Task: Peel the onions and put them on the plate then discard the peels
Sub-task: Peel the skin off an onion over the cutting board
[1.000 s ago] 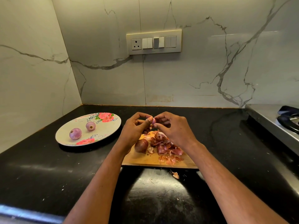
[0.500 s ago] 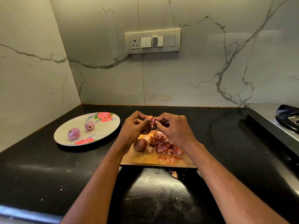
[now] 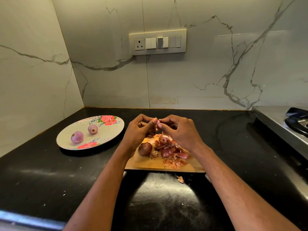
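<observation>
Both hands pinch one small onion [image 3: 158, 124] between fingertips: left hand [image 3: 139, 130] at nine o'clock, right hand [image 3: 179, 130] at three, above the cutting board [image 3: 150, 164].

Black glossy countertop [image 3: 233, 147], speckled with crumbs. Wooden cutting board [image 3: 150, 164] lies on it, centre. Floral plate [image 3: 115, 129] left of board, apart from it. Stray peel scrap [image 3: 180, 179] just in front of board. Steel stove [image 3: 280, 124] far right of board.
</observation>
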Demonstrator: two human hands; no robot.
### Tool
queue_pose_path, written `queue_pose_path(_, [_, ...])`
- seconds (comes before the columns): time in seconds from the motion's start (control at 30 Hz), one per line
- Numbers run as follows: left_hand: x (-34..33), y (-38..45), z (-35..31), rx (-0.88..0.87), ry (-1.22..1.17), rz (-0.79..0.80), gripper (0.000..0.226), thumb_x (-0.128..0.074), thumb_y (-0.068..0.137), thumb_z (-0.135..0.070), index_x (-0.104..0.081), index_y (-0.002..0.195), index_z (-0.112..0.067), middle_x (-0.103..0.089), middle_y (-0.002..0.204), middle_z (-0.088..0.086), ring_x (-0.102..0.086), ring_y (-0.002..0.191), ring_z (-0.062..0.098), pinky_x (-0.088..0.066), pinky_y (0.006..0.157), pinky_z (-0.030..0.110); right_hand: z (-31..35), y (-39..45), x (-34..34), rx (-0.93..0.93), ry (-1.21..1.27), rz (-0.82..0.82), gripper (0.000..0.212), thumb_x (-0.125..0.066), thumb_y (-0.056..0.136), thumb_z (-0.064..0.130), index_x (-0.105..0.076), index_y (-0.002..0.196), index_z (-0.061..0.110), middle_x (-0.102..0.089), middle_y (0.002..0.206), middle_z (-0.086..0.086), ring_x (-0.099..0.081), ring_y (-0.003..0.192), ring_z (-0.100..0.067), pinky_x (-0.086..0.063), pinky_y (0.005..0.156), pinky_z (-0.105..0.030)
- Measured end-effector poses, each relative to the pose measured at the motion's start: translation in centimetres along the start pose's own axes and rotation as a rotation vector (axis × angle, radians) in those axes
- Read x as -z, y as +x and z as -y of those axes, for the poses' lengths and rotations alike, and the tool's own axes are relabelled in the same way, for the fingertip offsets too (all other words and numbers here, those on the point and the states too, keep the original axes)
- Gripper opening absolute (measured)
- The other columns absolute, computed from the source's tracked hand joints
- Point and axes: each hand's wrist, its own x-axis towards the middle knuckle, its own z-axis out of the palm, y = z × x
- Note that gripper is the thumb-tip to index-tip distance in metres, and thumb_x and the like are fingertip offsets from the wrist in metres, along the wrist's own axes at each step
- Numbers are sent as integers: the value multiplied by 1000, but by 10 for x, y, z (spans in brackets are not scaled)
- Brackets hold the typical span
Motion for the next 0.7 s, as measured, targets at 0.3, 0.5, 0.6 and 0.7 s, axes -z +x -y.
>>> queue_pose_path(0.3, [-3, -1, 1, -9, 28, 4, 13, -67, 92, -25, -65, 103, -18, -75, 89, 0, -73, 79, 11, -60, 74, 29, -1, 0, -2, -16, -49, -35, 13, -71, 93, 27, -77, 103, 21, -74, 89, 10, -67, 82, -3, -52, 70, -10])
queue_pose_path(0.5, [-5, -4, 0, -38, 50, 15, 13, -66, 94, -22, -65, 106, -16, -74, 87, -2, -73, 79, 10, -59, 70, 23, 0, -2, -4, -37, -71, -73, 12, -74, 90, 27, -76, 99, 19, -72, 87, 8, -66, 80, -3, -52, 67, -10])
queue_pose_path(0.6, [-4, -4, -2, -45, 39, 33, 14, -67, 94, -22, -65, 107, -17, -74, 91, 0, -73, 82, 11, -59, 72, 24, 0, 1, -4, -60, -54, -101, 13, -75, 89, 29, -74, 97, 19, -71, 85, 9, -67, 78, -2, -54, 66, -11])
queue_pose_path(0.7, [-3, -5, -3, -55, 35, 53, 17, -67, 93, -24, -65, 108, -18, -73, 98, 2, -73, 86, 11, -59, 75, 25, -2, 3, -3, -90, 11, -129, 13, -75, 89, 30, -74, 97, 20, -72, 85, 12, -68, 78, 0, -55, 66, -12])
